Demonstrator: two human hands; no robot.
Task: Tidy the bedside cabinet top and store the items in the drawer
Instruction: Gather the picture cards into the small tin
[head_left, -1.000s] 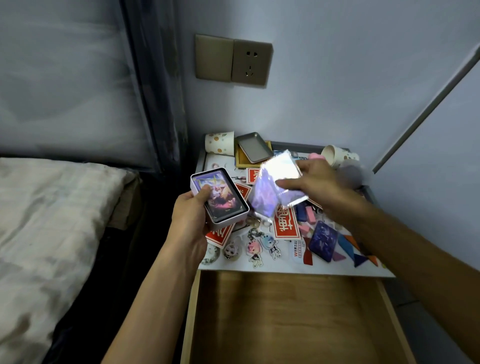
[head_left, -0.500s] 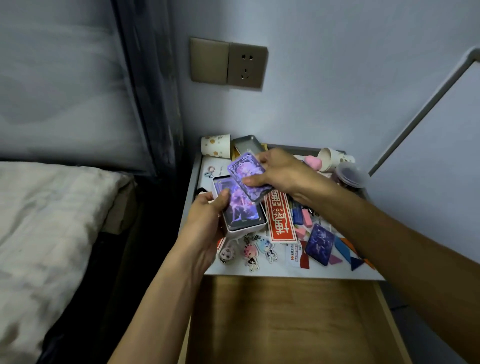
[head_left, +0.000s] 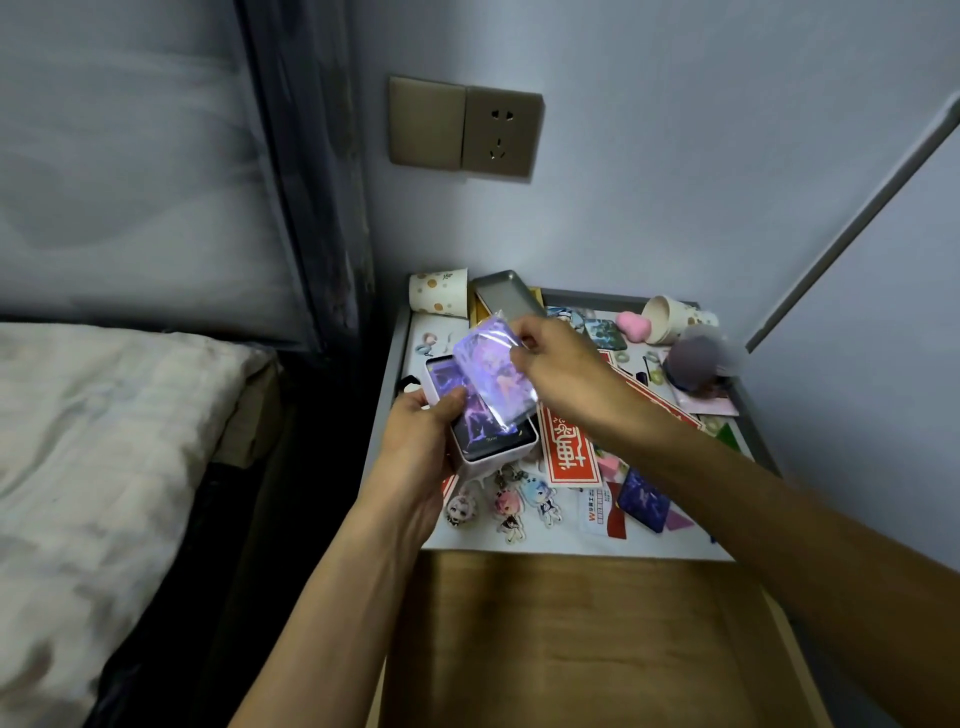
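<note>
My left hand (head_left: 423, 441) grips a small white box (head_left: 493, 441) full of purple picture cards, held just above the left side of the bedside cabinet top (head_left: 571, 540). My right hand (head_left: 563, 374) pinches a sleeved purple card (head_left: 491, 371) by its right edge, tilted over the box's open top and touching the cards inside. The wooden drawer (head_left: 571, 639) stands pulled out below the cabinet top, with nothing visible in it. Red paper cards (head_left: 569, 457), three cartoon keychains (head_left: 506, 506) and a dark blue card (head_left: 644, 499) lie on the top.
A dotted paper cup (head_left: 439, 291) and a grey tin (head_left: 506, 296) sit at the back left. A tipped paper cup (head_left: 670, 317), a pink heart (head_left: 634, 325) and a blurred dark round object (head_left: 696, 361) lie at the back right. A bed (head_left: 104, 441) is on the left.
My right hand carried the sleeved card from the right over to the white box and now holds it tilted on the cards inside. My left hand moved the box slightly forward and right.
</note>
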